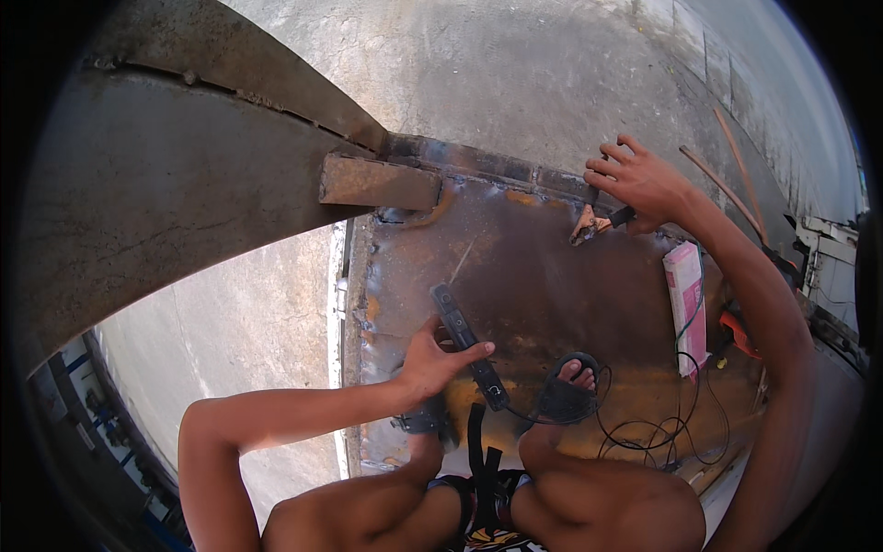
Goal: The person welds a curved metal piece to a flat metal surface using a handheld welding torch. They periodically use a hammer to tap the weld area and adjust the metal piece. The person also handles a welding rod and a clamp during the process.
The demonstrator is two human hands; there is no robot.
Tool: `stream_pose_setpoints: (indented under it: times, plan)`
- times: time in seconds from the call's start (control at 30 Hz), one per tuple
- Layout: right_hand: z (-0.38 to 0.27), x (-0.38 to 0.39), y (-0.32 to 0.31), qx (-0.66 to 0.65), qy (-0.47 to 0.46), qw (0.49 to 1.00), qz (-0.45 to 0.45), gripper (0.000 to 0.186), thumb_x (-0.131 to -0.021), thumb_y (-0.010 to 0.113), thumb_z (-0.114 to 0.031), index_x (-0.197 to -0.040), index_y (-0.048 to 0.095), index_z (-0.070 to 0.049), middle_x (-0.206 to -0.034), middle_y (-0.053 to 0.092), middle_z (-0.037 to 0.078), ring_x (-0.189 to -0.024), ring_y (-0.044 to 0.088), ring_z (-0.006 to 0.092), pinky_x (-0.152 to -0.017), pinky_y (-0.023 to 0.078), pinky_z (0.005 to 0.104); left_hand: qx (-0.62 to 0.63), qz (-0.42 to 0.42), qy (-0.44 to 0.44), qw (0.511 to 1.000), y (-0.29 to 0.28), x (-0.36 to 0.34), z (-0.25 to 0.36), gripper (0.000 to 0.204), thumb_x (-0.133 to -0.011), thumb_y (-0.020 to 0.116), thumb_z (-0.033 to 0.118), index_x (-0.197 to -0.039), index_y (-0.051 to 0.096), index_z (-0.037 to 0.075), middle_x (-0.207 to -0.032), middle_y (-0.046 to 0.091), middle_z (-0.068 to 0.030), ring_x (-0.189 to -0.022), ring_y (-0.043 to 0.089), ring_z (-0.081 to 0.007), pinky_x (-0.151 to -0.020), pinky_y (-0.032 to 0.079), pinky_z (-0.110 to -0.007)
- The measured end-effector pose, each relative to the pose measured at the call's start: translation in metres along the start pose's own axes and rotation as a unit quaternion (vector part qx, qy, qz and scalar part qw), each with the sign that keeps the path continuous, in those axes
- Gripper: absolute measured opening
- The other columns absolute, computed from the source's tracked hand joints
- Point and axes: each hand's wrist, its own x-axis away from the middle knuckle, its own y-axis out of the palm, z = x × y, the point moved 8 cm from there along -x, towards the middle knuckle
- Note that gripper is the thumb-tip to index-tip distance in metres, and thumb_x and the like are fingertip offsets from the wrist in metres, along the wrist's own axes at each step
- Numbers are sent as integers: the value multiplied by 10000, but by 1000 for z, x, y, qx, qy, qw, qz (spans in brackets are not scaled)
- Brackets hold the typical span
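My left hand (430,366) is closed around a long black bar-shaped device (467,342), thumb across its top, over the rusty steel plate (543,304). From its lower end a thin black cable runs right. Just beyond the device's far end, a thin rod (464,261) shows against the plate. At the plate's far right edge my right hand (644,184) has its fingers bent and apart. Close under its palm lies a copper-coloured clamp (587,224) with a black handle (622,217); whether the palm touches the handle is hard to see.
A pink-and-white box (686,308) stands right, near an orange object (739,333) and loops of thin black cable (658,437). A large curved steel piece (202,175) rises at left, with a short steel bar (382,181) by it. Rods (722,189) lie far right. My sandalled feet (567,391) rest on the plate.
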Motion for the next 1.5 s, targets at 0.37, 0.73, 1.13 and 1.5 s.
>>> stream_pose_setpoints:
  times: [0.37,0.73,1.13,1.5]
  plan:
    - [32,-131,-72,-79,11,969,232,634,-740,785,-464,-1176,608,-40,-1043,627,124,-1031,611,303,-944,454,443,145,-36,-57,987,29,-19,-39,585,-877,911,222,-1272,561,-30,-1118,669,-104,-1078,674,-185,-962,564,-343]
    - [42,-218,-51,-65,59,937,338,528,-686,852,-223,-1144,650,-52,-1105,639,127,-1077,607,286,-1001,453,422,162,47,-112,979,-18,16,-70,589,-851,930,170,-1270,572,-39,-1039,687,-87,-964,712,-163,-892,597,-331]
    - [46,-271,-141,-26,-104,919,379,265,-688,777,-77,-882,597,-85,-835,648,56,-857,696,272,-675,556,412,95,54,-90,990,-11,2,-56,574,-835,943,207,-1268,628,1,-1059,671,-60,-997,672,-143,-917,565,-313]
    - [44,-282,-150,55,-70,916,392,453,-749,873,-321,-1085,658,-106,-1087,649,45,-1119,632,262,-961,512,417,125,66,-84,986,-7,8,-61,608,-812,965,287,-1221,625,-9,-968,716,-58,-918,689,-137,-859,562,-315]
